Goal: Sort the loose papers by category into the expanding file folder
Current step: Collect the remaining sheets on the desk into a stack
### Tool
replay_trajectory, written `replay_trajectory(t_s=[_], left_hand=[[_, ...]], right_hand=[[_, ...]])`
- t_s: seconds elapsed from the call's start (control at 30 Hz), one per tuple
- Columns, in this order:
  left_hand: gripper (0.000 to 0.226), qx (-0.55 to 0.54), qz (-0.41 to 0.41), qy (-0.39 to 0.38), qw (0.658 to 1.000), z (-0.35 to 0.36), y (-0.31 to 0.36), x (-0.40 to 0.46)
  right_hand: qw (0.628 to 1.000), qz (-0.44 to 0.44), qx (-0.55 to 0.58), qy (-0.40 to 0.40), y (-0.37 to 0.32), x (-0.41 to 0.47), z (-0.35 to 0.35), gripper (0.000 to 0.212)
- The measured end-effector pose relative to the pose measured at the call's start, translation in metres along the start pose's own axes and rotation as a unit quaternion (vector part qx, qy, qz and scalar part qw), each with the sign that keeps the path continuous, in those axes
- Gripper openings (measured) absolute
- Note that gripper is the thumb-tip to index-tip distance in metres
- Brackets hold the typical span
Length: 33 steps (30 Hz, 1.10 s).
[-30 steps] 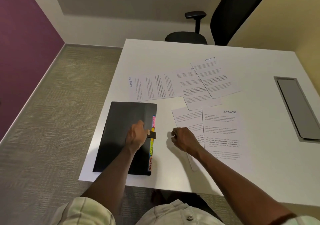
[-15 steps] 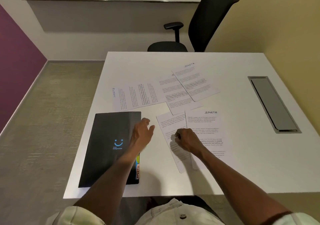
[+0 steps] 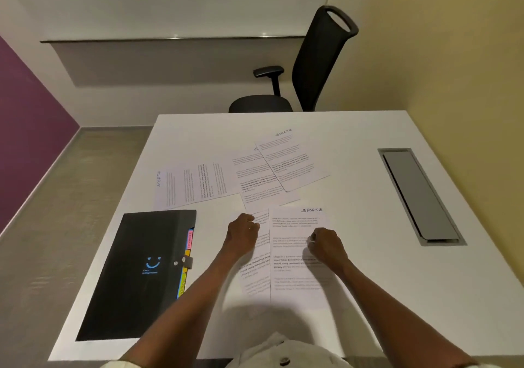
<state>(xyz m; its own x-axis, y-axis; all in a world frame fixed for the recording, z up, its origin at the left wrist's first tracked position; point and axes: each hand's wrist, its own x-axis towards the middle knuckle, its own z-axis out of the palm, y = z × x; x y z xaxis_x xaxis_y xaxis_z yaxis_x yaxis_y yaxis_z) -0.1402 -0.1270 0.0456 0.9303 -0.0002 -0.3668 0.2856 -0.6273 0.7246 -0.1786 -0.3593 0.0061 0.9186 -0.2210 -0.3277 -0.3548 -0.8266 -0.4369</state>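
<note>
The black expanding file folder (image 3: 136,274) lies flat at the table's left front, its clasp strap across the right edge and coloured tabs (image 3: 187,254) showing there. To its right lie two overlapping printed sheets. My left hand (image 3: 242,234) rests with curled fingers on the top corner of the partly covered sheet (image 3: 255,277); whether it pinches the paper is hidden. My right hand (image 3: 326,245) sits curled like a fist on the upper sheet headed SPORTS (image 3: 297,285). Three more sheets lie farther back: a sideways one (image 3: 192,186), a middle one (image 3: 261,183) and a tilted one (image 3: 289,160).
The white table (image 3: 368,296) has a grey cable hatch (image 3: 419,197) set into its right side. A black office chair (image 3: 314,67) stands behind the far edge. Carpet and a purple wall lie to the left, a yellow wall to the right.
My left hand left the folder's clasp and moved right onto the partly covered sheet. My right hand shifted right onto the SPORTS sheet. The view tilted upward.
</note>
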Motion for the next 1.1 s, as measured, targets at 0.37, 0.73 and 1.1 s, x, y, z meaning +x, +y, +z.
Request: replay_trajectory(t_s=[0.37, 0.73, 1.1], left_hand=[[0.013, -0.045, -0.110, -0.101, 0.988, 0.069, 0.012, -0.003], [0.077, 0.055, -0.129, -0.236, 0.962, 0.086, 0.019, -0.006], [0.077, -0.008, -0.140, -0.203, 0.969, 0.080, 0.011, -0.003]], right_hand=[[0.984, 0.139, 0.076, -0.087, 0.064, 0.032, -0.007, 0.009], [0.950, 0.195, 0.224, -0.099, 0.059, 0.039, -0.017, 0.016], [0.973, 0.147, 0.171, -0.051, 0.068, 0.039, -0.010, 0.014]])
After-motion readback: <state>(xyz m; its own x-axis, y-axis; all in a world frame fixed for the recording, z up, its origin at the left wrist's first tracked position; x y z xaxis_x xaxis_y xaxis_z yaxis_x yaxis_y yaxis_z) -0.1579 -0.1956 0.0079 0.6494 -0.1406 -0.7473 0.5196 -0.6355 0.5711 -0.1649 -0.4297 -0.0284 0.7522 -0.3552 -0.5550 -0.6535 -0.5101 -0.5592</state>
